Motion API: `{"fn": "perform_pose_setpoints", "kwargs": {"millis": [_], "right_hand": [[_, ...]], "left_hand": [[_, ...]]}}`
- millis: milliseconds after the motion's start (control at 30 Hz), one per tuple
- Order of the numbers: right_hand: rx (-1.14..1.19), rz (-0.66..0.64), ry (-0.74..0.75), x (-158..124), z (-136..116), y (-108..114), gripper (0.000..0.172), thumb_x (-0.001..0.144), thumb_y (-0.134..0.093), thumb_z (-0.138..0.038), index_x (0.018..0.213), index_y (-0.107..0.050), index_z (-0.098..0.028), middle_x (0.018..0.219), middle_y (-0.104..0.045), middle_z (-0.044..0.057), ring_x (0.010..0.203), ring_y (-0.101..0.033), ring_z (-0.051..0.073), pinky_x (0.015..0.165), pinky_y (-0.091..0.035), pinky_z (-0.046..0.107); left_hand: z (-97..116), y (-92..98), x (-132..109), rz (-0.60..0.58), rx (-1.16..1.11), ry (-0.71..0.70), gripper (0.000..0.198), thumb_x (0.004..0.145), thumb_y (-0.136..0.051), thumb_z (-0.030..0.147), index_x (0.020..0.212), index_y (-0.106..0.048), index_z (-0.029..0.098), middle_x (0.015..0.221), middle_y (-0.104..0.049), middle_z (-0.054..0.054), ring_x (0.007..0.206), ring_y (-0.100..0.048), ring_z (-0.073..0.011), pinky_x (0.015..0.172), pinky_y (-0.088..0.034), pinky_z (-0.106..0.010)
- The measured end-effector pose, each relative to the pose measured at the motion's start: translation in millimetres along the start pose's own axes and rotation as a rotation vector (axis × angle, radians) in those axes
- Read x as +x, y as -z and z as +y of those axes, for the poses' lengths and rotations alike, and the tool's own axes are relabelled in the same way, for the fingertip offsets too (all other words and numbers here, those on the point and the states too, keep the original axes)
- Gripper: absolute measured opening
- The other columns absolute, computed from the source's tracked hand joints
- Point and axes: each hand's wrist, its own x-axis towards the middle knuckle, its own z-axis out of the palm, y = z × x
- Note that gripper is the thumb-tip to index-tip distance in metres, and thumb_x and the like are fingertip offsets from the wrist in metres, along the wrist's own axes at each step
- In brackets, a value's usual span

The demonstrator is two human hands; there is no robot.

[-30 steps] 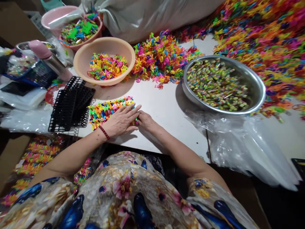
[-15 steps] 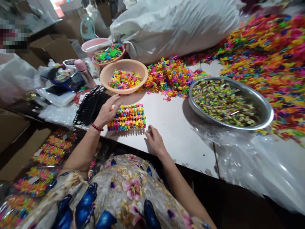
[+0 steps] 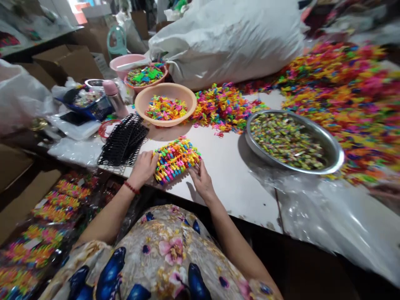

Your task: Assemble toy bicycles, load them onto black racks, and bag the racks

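Observation:
Between my hands is a rack of small multicoloured plastic pieces [image 3: 177, 160], set in dense rows and tilted, its right end raised off the table. My left hand [image 3: 144, 167] grips the left end, fingers closed at its edge. My right hand [image 3: 201, 180] holds the lower right corner between thumb and fingers. Just left of my left hand lies a stack of black plastic grids [image 3: 123, 139]. Behind the rack stands a peach basin [image 3: 165, 104] of loose bright plastic pieces. What the pieces are exactly is too small to tell.
A steel bowl [image 3: 336, 156] of small pieces stands to the right, by clear plastic sheeting [image 3: 325, 208]. Heaped colourful pieces [image 3: 346, 112] cover the far right. A large white sack [image 3: 231, 41] lies behind. A pink-capped bottle [image 3: 115, 100] stands at left; bagged sets [image 3: 56, 204] lie below.
Both hands have closed on the rack's two ends. The rack has turned and tilted, its right end lifted. My left hand has come down from beside the rack's far corner.

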Motion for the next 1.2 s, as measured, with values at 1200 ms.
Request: {"fn": "perform_pose_setpoints", "kwargs": {"millis": [1200], "right_hand": [[-1.122, 0.641, 0.201, -103, 71, 217, 0.057, 0.090, -0.039, -0.048, 0.141, -0.057, -0.032, 0.129, -0.062, 0.022, 0.123, -0.055, 0.042, 0.092, -0.040, 0.061]], "left_hand": [[107, 38.2, -39, -0.206, -0.148, -0.591, 0.030, 0.103, -0.040, 0.034, 0.112, -0.064, 0.017, 0.100, -0.070, -0.010, 0.093, -0.066, -0.0186, 0.084, -0.052, -0.031]]}}
